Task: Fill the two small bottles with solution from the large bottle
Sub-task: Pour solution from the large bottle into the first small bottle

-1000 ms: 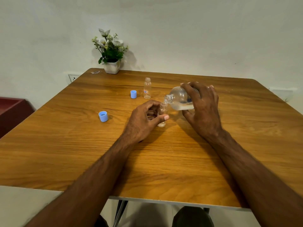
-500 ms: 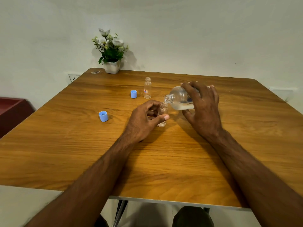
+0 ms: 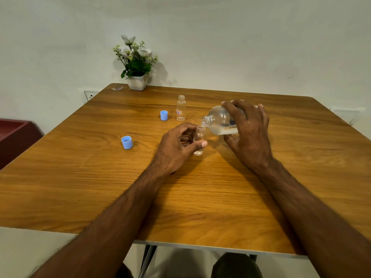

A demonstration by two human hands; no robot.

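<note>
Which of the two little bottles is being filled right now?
The near small bottle, held upright by the left hand, with the large bottle tipped over its mouth by the right hand. The far small bottle stands alone beside a blue cap.

A touch more liquid in the held small bottle (image 3: 198,141) (barely discernible).

Wooden table (image 3: 100,177) against a plain pale wall (image 3: 241,47) — potted flowers (image 3: 136,63) at its far corner.
</note>
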